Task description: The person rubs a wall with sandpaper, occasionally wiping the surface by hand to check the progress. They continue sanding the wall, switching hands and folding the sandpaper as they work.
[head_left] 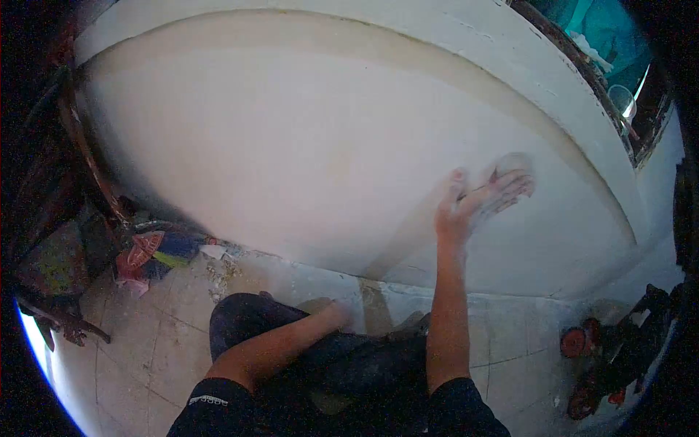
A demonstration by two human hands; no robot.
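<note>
My right hand [482,198] reaches up against a broad, pale curved panel [313,138], its fingers extended to the right and dusted white. A blurred, rounded greyish piece [515,163] shows just beyond those fingers, apparently pressed between them and the panel; its kind is not clear. Motion blur softens the fingertips. My left hand [336,315] is low by my knee, in front of the panel's bottom edge. It is smeared, and its fingers cannot be made out.
Pale floor tiles [164,346] surround my crossed legs, with white dust and crumbs near the panel's base. Crumpled coloured cloths or bags [149,251] lie at left. A dark object with reddish round parts [575,341] stands at right. Teal fabric [615,36] hangs at upper right.
</note>
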